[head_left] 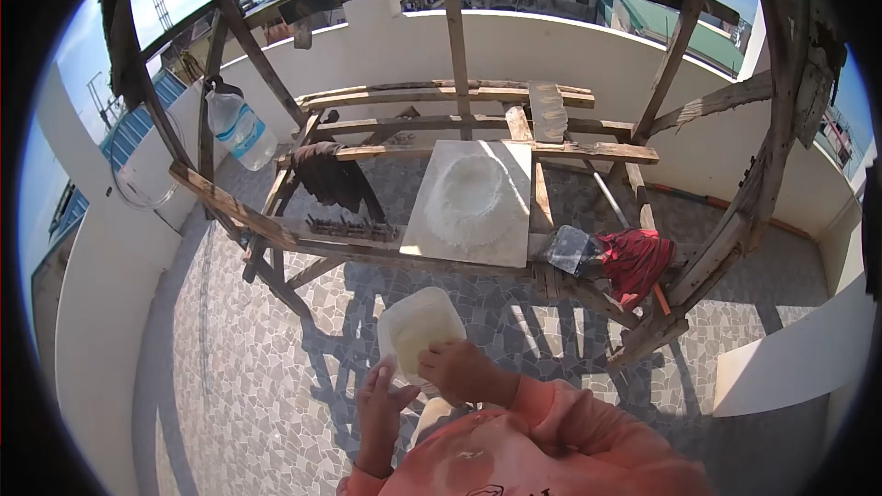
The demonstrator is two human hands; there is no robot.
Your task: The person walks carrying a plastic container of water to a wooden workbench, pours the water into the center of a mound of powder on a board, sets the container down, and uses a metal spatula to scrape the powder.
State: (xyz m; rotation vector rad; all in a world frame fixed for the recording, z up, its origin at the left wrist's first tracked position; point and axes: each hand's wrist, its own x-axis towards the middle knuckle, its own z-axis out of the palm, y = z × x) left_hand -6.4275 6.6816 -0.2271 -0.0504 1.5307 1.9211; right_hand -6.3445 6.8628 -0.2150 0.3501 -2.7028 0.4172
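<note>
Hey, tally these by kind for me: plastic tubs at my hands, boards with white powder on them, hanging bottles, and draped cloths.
Plastic tub: 1
Powdered board: 1
Hanging bottle: 1
Draped cloths: 2, dark cloth and red cloth
Total: 5

Left grip [380, 401] has its fingers pointing up and away, thumb angled toward the right grip [457, 369], left wrist [375, 456] just below. The right one's slightly further forward, fingers curled, with the right forearm [501, 386] reaching in from its right. Elbow looks bent.
</note>
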